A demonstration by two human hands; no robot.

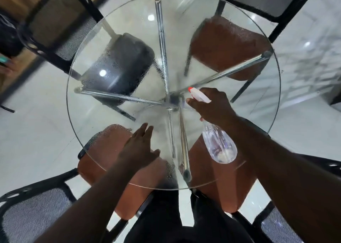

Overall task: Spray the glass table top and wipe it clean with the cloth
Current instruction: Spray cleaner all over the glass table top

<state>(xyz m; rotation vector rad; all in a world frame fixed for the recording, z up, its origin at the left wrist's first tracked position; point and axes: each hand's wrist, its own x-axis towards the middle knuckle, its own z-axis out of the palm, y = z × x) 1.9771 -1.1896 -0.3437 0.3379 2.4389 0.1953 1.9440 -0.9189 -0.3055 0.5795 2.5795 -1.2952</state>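
Observation:
A round glass table top on chrome legs fills the middle of the head view, with fine spray droplets over its left and centre. My right hand grips the white trigger head of a clear spray bottle above the table's middle. The bottle's red nozzle points up and to the left. My left hand lies flat on the near left part of the glass, fingers straight. No cloth is in view.
Several chairs ring the table: brown seats at near left, near right and far right, a dark seat at far left. Black mesh chair backs stand close to me. The floor is pale tile.

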